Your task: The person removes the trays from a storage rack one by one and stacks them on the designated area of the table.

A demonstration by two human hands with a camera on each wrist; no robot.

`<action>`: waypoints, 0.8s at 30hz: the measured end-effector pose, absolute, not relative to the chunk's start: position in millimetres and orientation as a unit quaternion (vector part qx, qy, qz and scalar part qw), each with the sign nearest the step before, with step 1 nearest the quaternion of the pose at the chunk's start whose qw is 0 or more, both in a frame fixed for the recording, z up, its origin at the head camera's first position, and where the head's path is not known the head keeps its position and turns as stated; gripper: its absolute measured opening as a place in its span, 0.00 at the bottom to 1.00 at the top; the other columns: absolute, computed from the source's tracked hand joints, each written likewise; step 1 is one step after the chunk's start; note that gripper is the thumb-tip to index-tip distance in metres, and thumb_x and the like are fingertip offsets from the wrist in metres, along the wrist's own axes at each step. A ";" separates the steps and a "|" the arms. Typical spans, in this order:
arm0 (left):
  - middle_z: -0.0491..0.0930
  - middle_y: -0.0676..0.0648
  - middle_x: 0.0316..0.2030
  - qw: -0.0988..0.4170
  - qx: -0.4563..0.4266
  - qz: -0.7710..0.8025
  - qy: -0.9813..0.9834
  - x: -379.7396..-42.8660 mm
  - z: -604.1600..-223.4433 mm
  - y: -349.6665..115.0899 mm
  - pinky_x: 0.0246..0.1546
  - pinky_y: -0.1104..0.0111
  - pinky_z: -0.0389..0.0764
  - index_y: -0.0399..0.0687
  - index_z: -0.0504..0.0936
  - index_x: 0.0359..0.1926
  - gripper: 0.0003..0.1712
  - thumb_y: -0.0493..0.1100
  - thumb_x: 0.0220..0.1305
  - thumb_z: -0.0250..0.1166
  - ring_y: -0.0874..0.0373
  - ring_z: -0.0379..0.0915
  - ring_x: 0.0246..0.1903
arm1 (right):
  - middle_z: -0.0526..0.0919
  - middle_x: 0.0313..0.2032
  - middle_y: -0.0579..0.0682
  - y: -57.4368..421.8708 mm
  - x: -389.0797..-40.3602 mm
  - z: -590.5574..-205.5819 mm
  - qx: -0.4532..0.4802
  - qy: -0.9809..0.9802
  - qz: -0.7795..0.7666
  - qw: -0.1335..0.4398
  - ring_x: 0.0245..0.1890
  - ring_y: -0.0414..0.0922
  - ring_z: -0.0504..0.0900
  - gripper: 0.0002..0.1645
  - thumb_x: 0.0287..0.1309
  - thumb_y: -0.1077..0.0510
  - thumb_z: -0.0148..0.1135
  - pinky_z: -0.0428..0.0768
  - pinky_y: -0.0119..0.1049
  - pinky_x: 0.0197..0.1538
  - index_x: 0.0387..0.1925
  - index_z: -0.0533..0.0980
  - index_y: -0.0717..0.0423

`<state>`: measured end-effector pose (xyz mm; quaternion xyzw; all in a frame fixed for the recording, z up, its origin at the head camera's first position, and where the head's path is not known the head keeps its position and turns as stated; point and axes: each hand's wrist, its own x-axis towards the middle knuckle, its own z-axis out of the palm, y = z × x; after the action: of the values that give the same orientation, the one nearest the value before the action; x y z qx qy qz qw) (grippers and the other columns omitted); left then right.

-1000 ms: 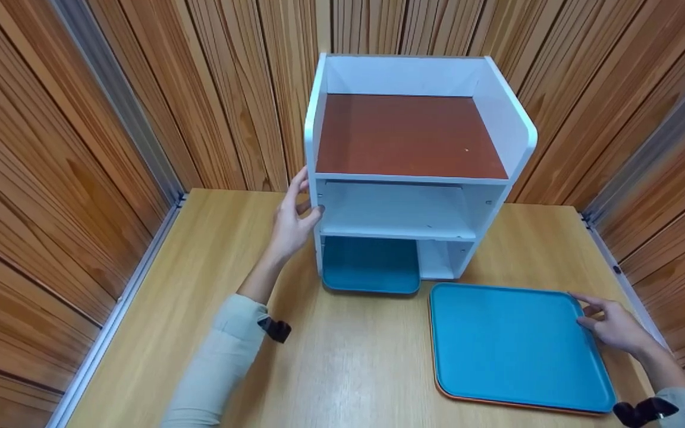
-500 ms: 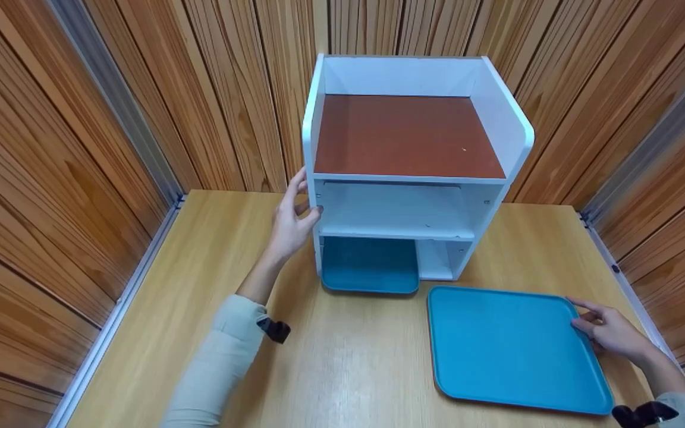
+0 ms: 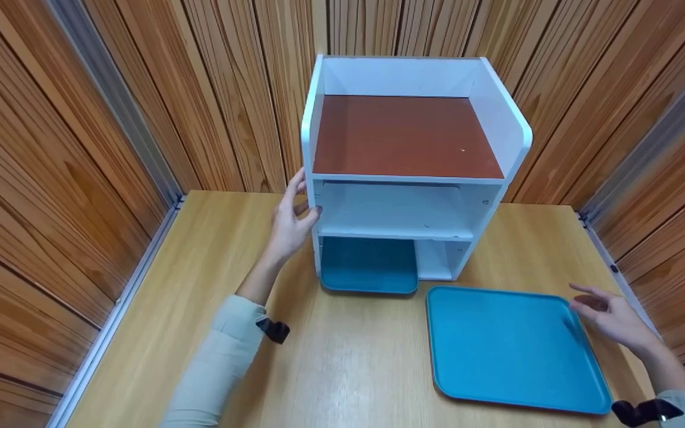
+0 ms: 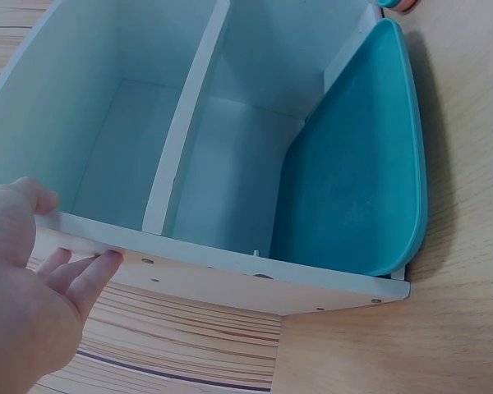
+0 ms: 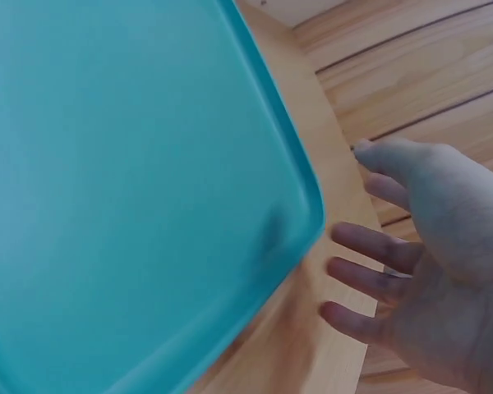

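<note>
A white shelf unit (image 3: 395, 209) with a reddish-brown top board stands at the back of the table. My left hand (image 3: 288, 229) holds the front edge of its left side panel, thumb inside and fingers outside, as the left wrist view shows. In the lowest compartment sits a teal tray (image 4: 353, 164), its front end sticking out. A larger blue tray (image 3: 515, 351) lies on the table to the right, a thin orange edge showing beneath its left side. Beside that tray's right far corner is my right hand (image 5: 444, 263), fingers spread, apart from the rim and holding nothing.
The wooden table (image 3: 342, 368) is bounded by wood-panelled walls (image 3: 247, 89) at the back and both sides. Metal rails (image 3: 122, 303) run along its side edges. The shelf's middle compartment lies above the teal tray.
The blue tray has shifted slightly toward me, covering most of the orange edge under it. My right hand has let go of its rim. The left hand keeps its place on the shelf.
</note>
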<state>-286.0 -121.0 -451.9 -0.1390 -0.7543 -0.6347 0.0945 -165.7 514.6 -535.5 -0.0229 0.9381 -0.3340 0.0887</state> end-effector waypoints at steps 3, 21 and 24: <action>0.67 0.30 0.80 0.093 -0.133 -0.633 -0.757 -285.1 -452.3 -121.8 0.77 0.39 0.80 0.57 0.57 0.91 0.46 0.30 0.80 0.63 0.33 0.71 0.80 | 0.73 0.72 0.84 504.2 -164.9 -533.2 -0.019 0.939 -0.341 0.043 0.62 0.48 0.87 0.35 0.90 0.52 0.52 0.74 0.14 0.47 0.81 0.63 0.73; 0.71 0.32 0.78 0.117 -0.124 -0.631 -0.757 -283.3 -452.2 -115.5 0.75 0.39 0.82 0.57 0.60 0.90 0.47 0.28 0.78 0.64 0.33 0.75 0.77 | 0.81 0.62 0.29 435.9 -157.8 -528.5 -0.042 0.916 -0.394 -0.068 0.56 0.08 0.68 0.26 0.84 0.61 0.60 0.70 0.06 0.55 0.75 0.74 0.68; 0.71 0.33 0.78 0.117 -0.121 -0.628 -0.760 -283.0 -451.8 -115.4 0.75 0.40 0.83 0.57 0.60 0.90 0.48 0.28 0.77 0.65 0.32 0.75 0.78 | 0.76 0.58 0.13 422.4 -161.3 -531.3 -0.063 0.903 -0.417 -0.076 0.56 0.09 0.71 0.25 0.83 0.65 0.60 0.72 0.07 0.57 0.74 0.75 0.70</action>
<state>-283.0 -115.4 -451.8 -0.1213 -0.7598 -0.6279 0.1174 -161.3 422.4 -531.3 -0.0632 0.9033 -0.4174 -0.0759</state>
